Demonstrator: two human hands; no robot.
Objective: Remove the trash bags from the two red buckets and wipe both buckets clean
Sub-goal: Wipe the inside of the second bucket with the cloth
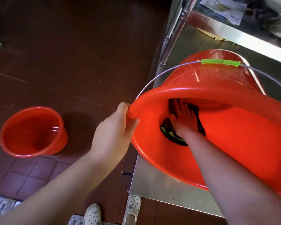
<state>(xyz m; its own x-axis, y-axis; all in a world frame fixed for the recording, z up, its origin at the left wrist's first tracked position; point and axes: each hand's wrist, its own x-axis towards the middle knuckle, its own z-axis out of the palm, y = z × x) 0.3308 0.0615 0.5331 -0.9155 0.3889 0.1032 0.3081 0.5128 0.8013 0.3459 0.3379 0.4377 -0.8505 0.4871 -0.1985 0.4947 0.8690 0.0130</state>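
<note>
A large red bucket [234, 140] lies tilted on its side on a steel table, its mouth turned toward me. My left hand [115, 129] grips its rim at the left edge. Inside it, my right hand [183, 119] presses flat with straight fingers on a dark cloth [169, 132] against the inner wall. The bucket's wire handle with a green grip [221, 62] arches over the top. A second, smaller red bucket [32, 132] stands upright on the floor to the left, with no bag in it.
The steel table [161, 189] carries the big bucket; its leg [172, 33] rises at the upper middle, and a shelf with papers [224, 8] sits behind. Dark red floor tiles [63, 54] spread to the left. My white shoes [92, 215] stand near the table's corner.
</note>
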